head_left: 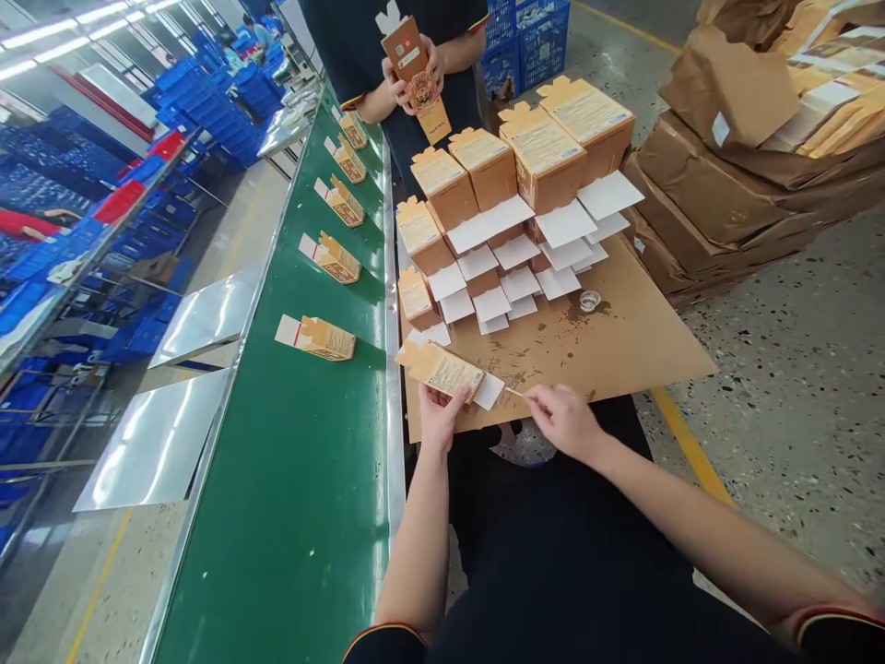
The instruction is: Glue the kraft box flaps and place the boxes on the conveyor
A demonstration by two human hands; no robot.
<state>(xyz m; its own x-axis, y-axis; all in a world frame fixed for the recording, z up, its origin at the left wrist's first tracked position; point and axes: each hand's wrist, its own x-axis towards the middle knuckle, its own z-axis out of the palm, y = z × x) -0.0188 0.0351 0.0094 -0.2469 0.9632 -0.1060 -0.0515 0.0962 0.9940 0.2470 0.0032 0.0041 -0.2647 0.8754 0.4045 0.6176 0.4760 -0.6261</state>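
My left hand [441,412] grips a small tan carton [442,367] from below, its white flap [489,391] hanging open to the right. My right hand [563,420] pinches a thin stick [515,392] whose tip points at that flap. Both hands hover over the near edge of a brown cardboard sheet [622,341] laid across my lap. Rows of the same cartons [484,166] with open white flaps stand on the sheet farther away.
A green conveyor belt [304,480] runs along my left and carries several finished cartons [324,337]. A small clear cup [590,300] sits on the sheet. Another person [415,65] stands at the far end holding a carton. Brown paper bundles [733,175] are piled at right.
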